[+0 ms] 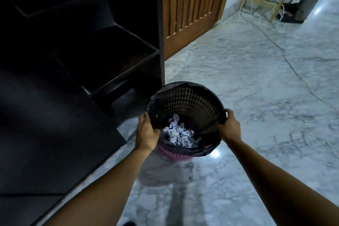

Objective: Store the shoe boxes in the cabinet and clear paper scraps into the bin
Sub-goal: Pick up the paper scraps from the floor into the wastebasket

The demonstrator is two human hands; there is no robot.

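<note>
Two bare forearms are stretched forward from the lower edge of the view, converging on a round bin [185, 101] that is held between the hands. The left hand [146, 135] is wrapped over the left side of the rim, with the thumb turned inward and the fingers laid along the outside. The right hand [229, 127] is clasped on the right side of the rim, its fingers hooked over the edge. Both hands are thus closed on the bin.

The bin is made of plastic lattice with small square holes, dark on the inside and pink [172, 155] where the outer wall shows near the base. A crinkled black liner [156, 95] is folded over the rim. At the bottom, a heap of crumpled white paper scraps [178, 135] is seen, with some dark print on them.

The bin is placed over a glossy, grey-veined marble floor [256, 79], just beside the corner of a dark cabinet [119, 46]; whether it rests on the floor or is lifted cannot be told. The cabinet's flat, matt shelves are left in deep shadow. Beyond it, a brown wooden door [189, 5] with vertical slats is seen, and a thin cable [286, 58] is trailed across the floor.
</note>
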